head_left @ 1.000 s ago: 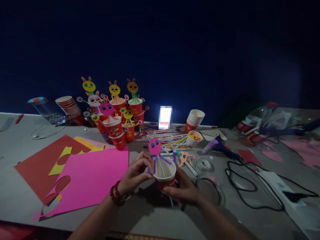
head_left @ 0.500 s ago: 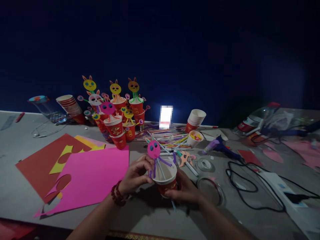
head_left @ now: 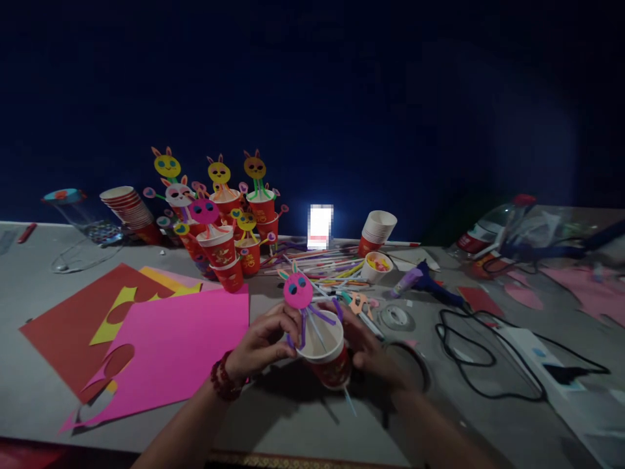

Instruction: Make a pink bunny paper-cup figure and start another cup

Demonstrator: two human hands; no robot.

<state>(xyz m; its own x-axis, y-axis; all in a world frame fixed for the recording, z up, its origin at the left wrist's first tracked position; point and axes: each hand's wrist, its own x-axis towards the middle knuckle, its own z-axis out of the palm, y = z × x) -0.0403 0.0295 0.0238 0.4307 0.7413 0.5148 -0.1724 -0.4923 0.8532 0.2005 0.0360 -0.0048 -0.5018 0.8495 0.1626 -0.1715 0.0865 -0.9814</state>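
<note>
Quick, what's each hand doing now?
Left hand: closed, holding the red cup by its rim.
Right hand: partly curled beside the cup; whether it grips can't be told.

Beaded bracelet (head_left: 224, 378) on the left wrist (head_left: 237, 366)
Dark red, rounded beads sit in stacked rows, left of the frame's lower centre; left hand (head_left: 267, 335), right hand (head_left: 368, 352) and both forearms (head_left: 183, 420) are bare.

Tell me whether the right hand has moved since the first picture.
Yes: the right hand has shifted, its thumb up and rightward in view, nearer the tape roll.
</note>
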